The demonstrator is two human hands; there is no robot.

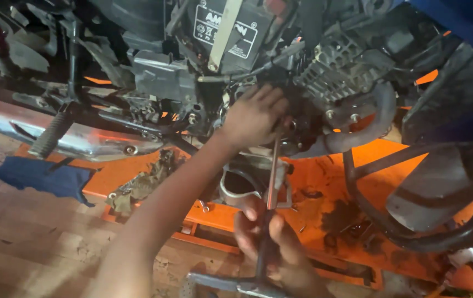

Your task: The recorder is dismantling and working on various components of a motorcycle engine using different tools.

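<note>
Motorcycle on orange lift platform

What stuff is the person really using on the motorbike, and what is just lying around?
In use:
- long T-handle wrench, gripped by the right hand
- engine, where the left hand steadies the wrench's tip

Just lying about:
- blue rag on the floor
- dirty crumpled rag on the orange stand
- small loose bolts on the stand
</note>
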